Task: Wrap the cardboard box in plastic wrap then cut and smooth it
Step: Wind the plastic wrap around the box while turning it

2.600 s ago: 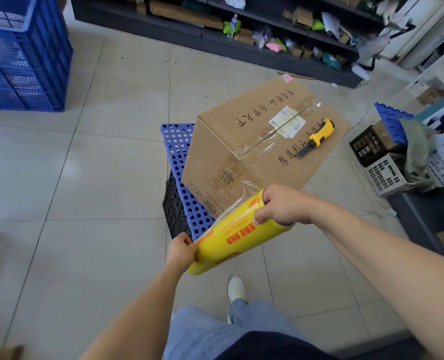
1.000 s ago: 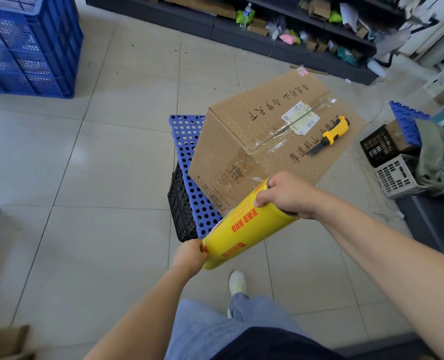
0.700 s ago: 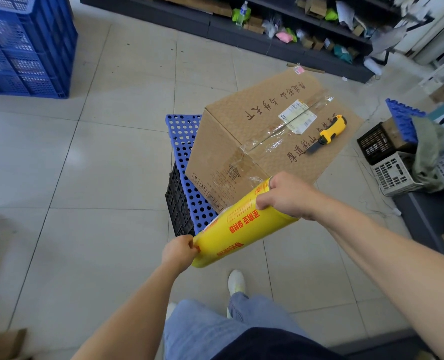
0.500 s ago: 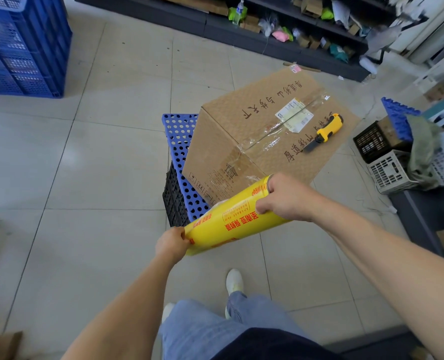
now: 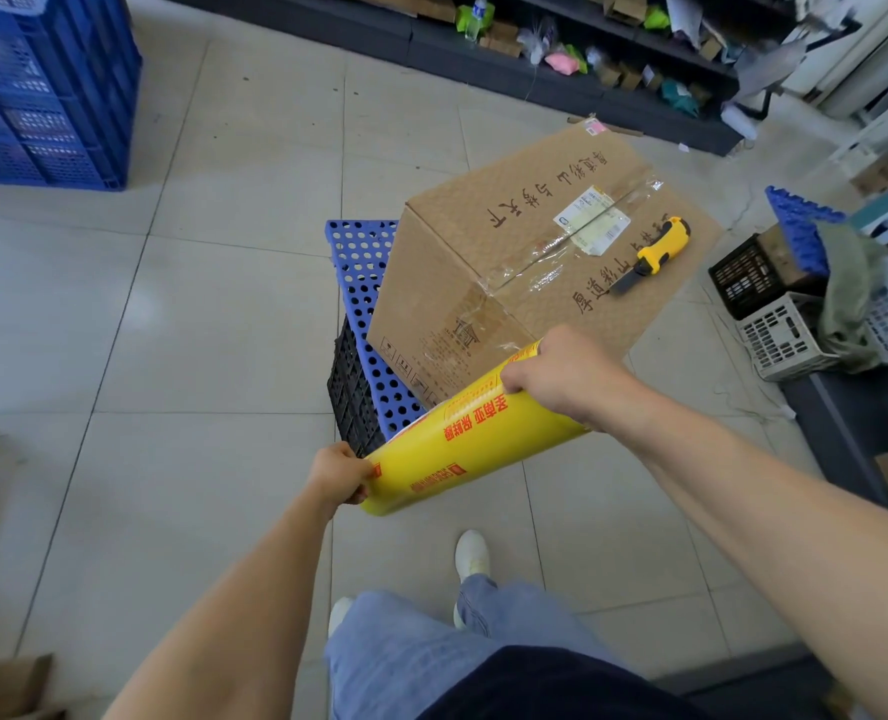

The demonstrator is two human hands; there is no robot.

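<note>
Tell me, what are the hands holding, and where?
The yellow plastic wrap roll: the left hand grips its near end, the right hand grips its far end.

Your yellow wrap roll (image 5: 462,439) slants beside the brown cardboard box (image 5: 525,210), film clinging over its near corner, cutter (image 5: 657,249) lying on top.

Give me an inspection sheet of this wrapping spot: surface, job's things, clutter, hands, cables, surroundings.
Surface: tiled floor; cardboard box sits on a blue perforated panel over a black crate.
Job's things: cardboard box, partly filmed; yellow wrap roll; utility knife lying on the box top.
Clutter: baskets at right.
Hands: left hand and right hand each grip a roll end.
Cables: only thin strands on the floor at right, unidentified.
Surroundings: blue crates, littered shelf.
</note>
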